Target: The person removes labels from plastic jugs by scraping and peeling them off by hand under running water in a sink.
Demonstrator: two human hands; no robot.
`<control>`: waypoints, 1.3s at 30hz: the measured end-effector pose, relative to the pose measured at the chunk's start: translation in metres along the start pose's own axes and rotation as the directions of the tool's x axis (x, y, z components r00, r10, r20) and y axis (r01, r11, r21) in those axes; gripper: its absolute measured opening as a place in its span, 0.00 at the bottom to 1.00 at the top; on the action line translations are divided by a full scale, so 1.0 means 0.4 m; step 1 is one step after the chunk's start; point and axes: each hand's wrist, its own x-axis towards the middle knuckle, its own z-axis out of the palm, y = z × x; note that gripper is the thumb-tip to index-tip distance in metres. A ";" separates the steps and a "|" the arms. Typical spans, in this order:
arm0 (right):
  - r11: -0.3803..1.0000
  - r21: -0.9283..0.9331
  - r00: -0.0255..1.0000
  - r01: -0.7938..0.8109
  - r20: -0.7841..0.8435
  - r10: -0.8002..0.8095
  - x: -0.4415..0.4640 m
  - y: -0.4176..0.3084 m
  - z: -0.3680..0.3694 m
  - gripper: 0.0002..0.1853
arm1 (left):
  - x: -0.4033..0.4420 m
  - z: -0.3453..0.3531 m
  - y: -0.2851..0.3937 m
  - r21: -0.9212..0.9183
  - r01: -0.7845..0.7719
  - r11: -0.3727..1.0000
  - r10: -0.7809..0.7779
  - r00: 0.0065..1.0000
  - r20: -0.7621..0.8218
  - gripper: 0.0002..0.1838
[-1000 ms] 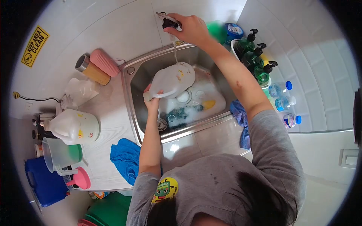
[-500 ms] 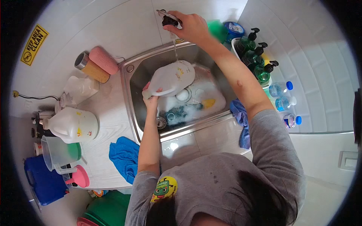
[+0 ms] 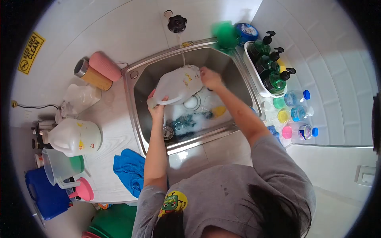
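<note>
A translucent white plastic jug (image 3: 176, 85) with torn yellow and red label remnants lies tilted over the sink (image 3: 152, 67). My left hand (image 3: 156, 107) grips it at the neck and handle end. At the jug's other end, my right hand (image 3: 211, 78) has its fingers curled against the base edge; the fingertips are partly hidden. A thin stream of water falls from the tap with a black knob (image 3: 177, 23) onto the jug's upper side. Below, soapy water covers the basin floor, with a dark teal cloth (image 3: 184, 123) and a yellow item (image 3: 218, 111) in it.
Green pump bottles (image 3: 274, 82) stand in a white caddy (image 3: 254, 73) on the right, beside small capped bottles (image 3: 297, 113). Left of the sink are another white jug (image 3: 73, 137), a blue cloth (image 3: 129, 170), a clear pitcher (image 3: 59, 164), a pink funnel (image 3: 84, 189) and a tumbler (image 3: 93, 75).
My right hand has let go of the tap knob and come down to the base end of the jug. My left hand keeps its grip, and the water still runs.
</note>
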 end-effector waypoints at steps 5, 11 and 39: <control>0.991 -0.052 0.975 0.124 -0.182 -0.132 -0.070 -0.090 0.046 0.17 | -0.011 0.016 0.034 -0.121 0.119 0.985 -0.130 0.988 -0.084 0.33; 0.967 -0.161 0.930 0.198 -0.281 -0.238 -0.089 -0.134 0.050 0.18 | -0.018 0.000 0.048 -0.055 0.179 0.982 -0.184 0.978 -0.099 0.33; 0.956 -0.261 0.990 0.132 0.073 -0.117 0.011 -0.098 0.020 0.23 | 0.006 -0.044 0.009 0.250 -0.269 0.930 0.255 0.963 0.088 0.32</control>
